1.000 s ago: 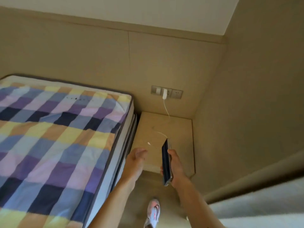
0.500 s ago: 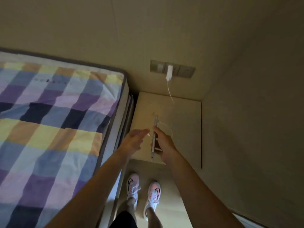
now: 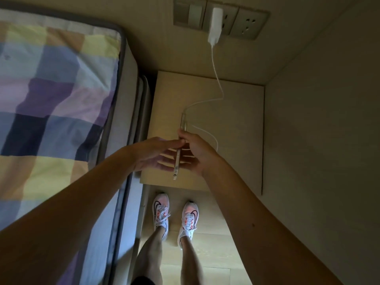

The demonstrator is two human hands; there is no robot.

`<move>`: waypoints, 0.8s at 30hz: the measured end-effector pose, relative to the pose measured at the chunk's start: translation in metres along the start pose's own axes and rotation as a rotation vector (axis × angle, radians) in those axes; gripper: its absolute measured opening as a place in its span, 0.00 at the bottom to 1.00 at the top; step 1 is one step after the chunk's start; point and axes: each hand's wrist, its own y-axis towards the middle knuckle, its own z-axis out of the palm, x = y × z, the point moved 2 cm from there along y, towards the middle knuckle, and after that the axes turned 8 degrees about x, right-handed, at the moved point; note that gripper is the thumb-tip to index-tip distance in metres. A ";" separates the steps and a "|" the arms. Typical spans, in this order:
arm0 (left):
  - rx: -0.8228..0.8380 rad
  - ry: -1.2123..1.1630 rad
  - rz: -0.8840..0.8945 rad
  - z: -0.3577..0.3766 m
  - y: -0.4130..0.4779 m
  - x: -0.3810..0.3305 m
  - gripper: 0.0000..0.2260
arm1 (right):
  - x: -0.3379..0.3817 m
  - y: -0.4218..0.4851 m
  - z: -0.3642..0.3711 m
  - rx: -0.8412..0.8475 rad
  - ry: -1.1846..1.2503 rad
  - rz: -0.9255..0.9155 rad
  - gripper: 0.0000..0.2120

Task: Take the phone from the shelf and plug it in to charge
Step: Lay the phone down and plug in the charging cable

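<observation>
I note the right hand (image 3: 196, 153) clamped on the phone (image 3: 179, 149), edge-on above the pale bedside surface (image 3: 242, 140); left hand (image 3: 152, 154) open, fingertips touching it. White cable (image 3: 216, 70) runs from the wall charger (image 3: 214, 25). Checked bed (image 3: 51, 89) left.

**The count by the bed**

Two hands, both mine: my left hand (image 3: 152, 155) lies open with fingers spread, and my right hand (image 3: 195, 153) grips one phone (image 3: 178, 159), held edge-on between the two. One charger (image 3: 214, 25) sits in the wall well beyond my fingertips, with one cable (image 3: 218, 79) running from it toward my right fingers. Three plates make up the wall panel (image 3: 220, 19) there. One nightstand (image 3: 236, 140) lies under my fingers, one bed (image 3: 51, 99) left of them. Two shoes (image 3: 161, 212) stand below my wrists.
</observation>
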 end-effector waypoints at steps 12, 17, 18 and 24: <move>-0.200 0.193 -0.085 -0.056 0.079 -0.003 0.28 | -0.007 0.078 -0.021 -0.027 -0.082 -0.086 0.24; -0.514 0.314 -0.060 -0.079 0.126 -0.005 0.30 | -0.033 0.104 -0.038 -0.185 -0.122 -0.155 0.08; -0.567 0.329 -0.049 -0.084 0.135 -0.005 0.30 | -0.040 0.109 -0.042 -0.212 -0.136 -0.162 0.07; -0.764 0.584 0.000 -0.107 0.177 -0.003 0.34 | -0.081 0.126 -0.055 -0.280 -0.169 -0.188 0.04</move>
